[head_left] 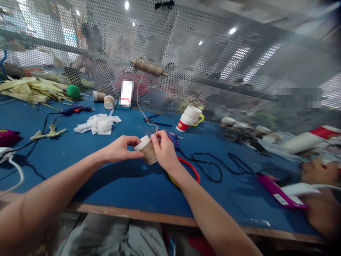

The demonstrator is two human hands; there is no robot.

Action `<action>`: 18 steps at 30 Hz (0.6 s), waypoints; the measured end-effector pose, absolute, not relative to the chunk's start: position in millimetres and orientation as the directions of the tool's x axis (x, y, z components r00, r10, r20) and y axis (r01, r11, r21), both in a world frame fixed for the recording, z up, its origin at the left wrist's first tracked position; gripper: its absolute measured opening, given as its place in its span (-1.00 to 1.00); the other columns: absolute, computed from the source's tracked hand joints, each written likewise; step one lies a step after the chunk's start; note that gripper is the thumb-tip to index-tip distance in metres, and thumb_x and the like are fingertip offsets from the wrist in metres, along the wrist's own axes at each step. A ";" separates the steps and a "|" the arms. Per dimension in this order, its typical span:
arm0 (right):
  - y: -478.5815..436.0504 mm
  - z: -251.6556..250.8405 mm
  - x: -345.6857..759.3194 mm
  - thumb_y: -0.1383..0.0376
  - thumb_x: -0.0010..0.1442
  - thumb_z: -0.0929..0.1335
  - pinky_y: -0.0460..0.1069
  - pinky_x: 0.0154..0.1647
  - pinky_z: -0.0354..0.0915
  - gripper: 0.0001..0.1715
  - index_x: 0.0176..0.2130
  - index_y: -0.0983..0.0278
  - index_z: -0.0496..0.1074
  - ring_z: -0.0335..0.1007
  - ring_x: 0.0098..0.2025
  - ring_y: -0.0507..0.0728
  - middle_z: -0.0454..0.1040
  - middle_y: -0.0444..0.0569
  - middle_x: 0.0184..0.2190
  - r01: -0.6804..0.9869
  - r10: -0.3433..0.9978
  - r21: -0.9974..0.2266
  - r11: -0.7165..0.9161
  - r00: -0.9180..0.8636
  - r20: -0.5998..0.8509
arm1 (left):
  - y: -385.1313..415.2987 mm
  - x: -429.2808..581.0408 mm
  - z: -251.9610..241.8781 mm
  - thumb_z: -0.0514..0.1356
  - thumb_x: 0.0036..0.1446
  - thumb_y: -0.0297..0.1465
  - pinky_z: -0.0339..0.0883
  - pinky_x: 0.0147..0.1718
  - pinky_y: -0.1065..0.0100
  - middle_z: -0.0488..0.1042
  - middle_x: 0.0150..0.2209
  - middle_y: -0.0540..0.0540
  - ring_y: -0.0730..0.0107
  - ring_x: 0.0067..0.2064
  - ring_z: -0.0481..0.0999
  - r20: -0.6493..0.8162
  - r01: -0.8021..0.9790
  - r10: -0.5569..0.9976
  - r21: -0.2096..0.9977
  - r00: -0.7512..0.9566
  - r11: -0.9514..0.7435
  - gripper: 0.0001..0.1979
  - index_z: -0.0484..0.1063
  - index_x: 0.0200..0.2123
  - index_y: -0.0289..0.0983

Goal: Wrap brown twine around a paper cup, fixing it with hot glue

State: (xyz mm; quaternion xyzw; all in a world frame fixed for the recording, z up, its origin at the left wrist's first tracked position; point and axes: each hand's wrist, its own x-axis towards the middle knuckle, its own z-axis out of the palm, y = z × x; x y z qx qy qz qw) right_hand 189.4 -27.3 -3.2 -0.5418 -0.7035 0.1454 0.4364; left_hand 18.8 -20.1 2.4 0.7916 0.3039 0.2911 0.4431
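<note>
Above the blue table, a white paper cup [148, 153] lies tilted between my hands, most of its side wound with brown twine. My left hand [125, 148] grips its white end, thumb outside and fingers partly hidden by the cup. At the other end, my right hand [165, 151] is closed, with thumb and forefinger pinching the twine against the cup. A loose strand of twine [139, 101] runs up from these fingers to a twine spool [147, 67] on a rod at the mesh screen.
Behind my right hand lies a blue glue gun [173, 139]; scissors with a red handle [190, 169] are partly under my wrist. Stacked paper cups [188, 118] stand beyond. White scraps [99, 124] and another glue gun [77, 110] are left. A co-worker's hand [319, 176] is right.
</note>
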 end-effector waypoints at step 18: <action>-35.6 -3.1 179.7 0.24 0.16 0.13 0.00 -0.30 0.17 -0.82 -0.41 0.26 0.18 0.22 -0.32 0.11 0.27 0.01 -0.40 0.779 0.764 -0.351 0.520 -0.240 0.598 | -27.3 31.2 -5.1 0.12 -0.11 -0.35 0.13 -0.47 0.48 0.30 -0.53 0.03 0.52 -0.48 0.24 0.104 0.252 0.858 0.932 0.502 -0.261 -0.82 0.32 -0.48 -0.39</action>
